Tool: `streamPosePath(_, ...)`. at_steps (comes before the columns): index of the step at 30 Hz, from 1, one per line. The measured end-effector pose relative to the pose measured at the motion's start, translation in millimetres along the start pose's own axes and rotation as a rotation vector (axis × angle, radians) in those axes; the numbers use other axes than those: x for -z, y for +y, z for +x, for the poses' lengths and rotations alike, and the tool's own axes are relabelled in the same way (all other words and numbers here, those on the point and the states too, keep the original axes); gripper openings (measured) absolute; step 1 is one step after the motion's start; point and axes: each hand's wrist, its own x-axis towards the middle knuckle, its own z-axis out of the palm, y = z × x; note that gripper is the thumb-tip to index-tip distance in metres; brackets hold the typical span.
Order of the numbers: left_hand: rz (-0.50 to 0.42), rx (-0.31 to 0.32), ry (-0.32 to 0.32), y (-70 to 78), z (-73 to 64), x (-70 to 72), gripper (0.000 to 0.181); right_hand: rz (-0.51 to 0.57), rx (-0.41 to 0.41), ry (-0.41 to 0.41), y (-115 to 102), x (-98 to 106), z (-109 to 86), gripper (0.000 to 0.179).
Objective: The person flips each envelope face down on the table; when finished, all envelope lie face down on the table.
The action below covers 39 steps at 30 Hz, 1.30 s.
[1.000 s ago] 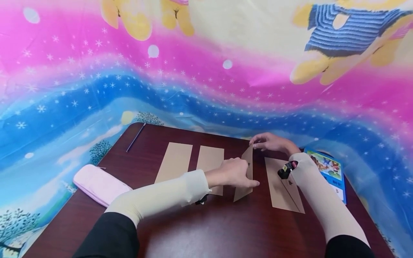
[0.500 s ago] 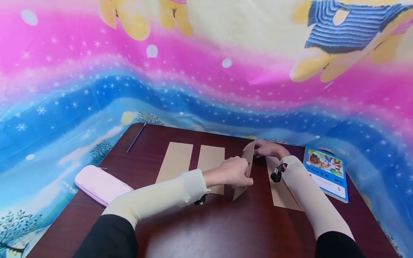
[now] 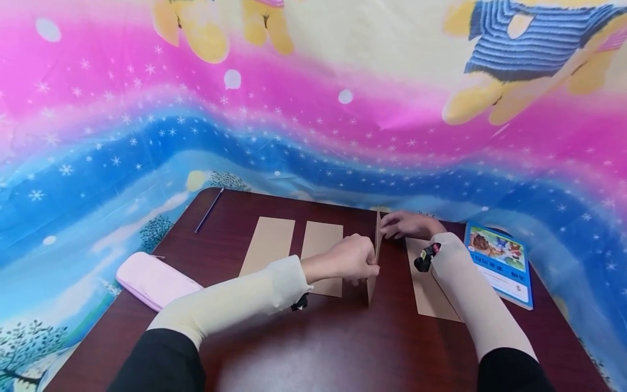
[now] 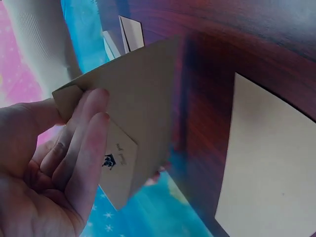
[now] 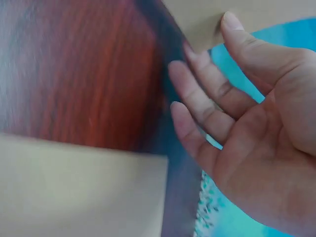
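Note:
A brown kraft envelope (image 3: 371, 291) stands nearly edge-on between my hands over the table. My left hand (image 3: 350, 258) pinches it from the left. In the left wrist view, fingers (image 4: 91, 133) lie on the side with the pointed flap and a small dark print, and the thumb goes behind the envelope (image 4: 143, 94). At the far end my right hand (image 3: 409, 224) pinches it, its thumb (image 5: 232, 29) against the paper and the other fingers loosely bent. Two plain brown envelopes (image 3: 266, 239) lie flat to the left. Another envelope (image 3: 431, 299) lies partly under my right forearm.
On the dark wooden table (image 3: 294, 348), a pink pencil case (image 3: 152, 277) is at the left and a pencil (image 3: 209, 211) at the far left. A blue picture book (image 3: 502, 267) rests by the right edge. A printed cloth (image 3: 313, 136) hangs behind the table.
The held envelope has turned from showing its printed face to nearly edge-on. My right hand dipped toward its far end and shifted slightly; the left hand stayed close to the same place.

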Motion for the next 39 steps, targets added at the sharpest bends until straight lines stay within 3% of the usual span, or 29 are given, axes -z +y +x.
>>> streamPosePath(9, -0.135, 0.06, -0.003, -11.8, -7.7, 3.4, 0.038, 0.01, 0.04, 0.098, -1, 28, -29.3, 0.038)
streamPosePath(17, -0.235, 0.141, -0.113, -17.8, -8.7, -4.6, 0.024, -0.03, 0.047, 0.196, -10, 40, -38.5, 0.041)
streamPosePath(25, -0.119, 0.166, -0.086, -25.6, -3.8, -26.8, 0.022, -0.09, 0.023, 0.221, -9, 29, -31.5, 0.035)
streamPosePath(32, -0.198, 0.244, -0.094, -25.0, -2.4, -49.3, 0.022, -0.138, 0.01, 0.241, -3, 10, -16.2, 0.025)
streamPosePath(39, -0.158, 0.295, -0.13, -26.1, 5.6, -61.4, 0.018, -0.244, 0.011, 0.256, 3, -3, -4.3, 0.018)
